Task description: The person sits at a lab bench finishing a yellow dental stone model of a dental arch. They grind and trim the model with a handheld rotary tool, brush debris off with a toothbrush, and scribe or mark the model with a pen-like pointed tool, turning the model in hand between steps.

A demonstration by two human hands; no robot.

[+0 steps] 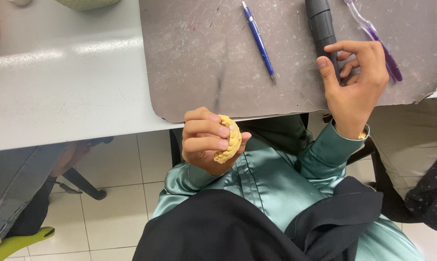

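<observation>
The left hand [206, 140] is curled around a yellow dental cast [229, 139], held off the table over the lap, fingers across the tooth row and thumb behind. It looks like rigid, brittle stone, light but chip-prone at the teeth; the thick base is the safer hold. The right hand [355, 87] closes loosely on a dark handpiece [321, 26] lying on the grey mat [204, 58], though the grip seems incomplete. A blue pencil [258, 39] lies nearby.
</observation>
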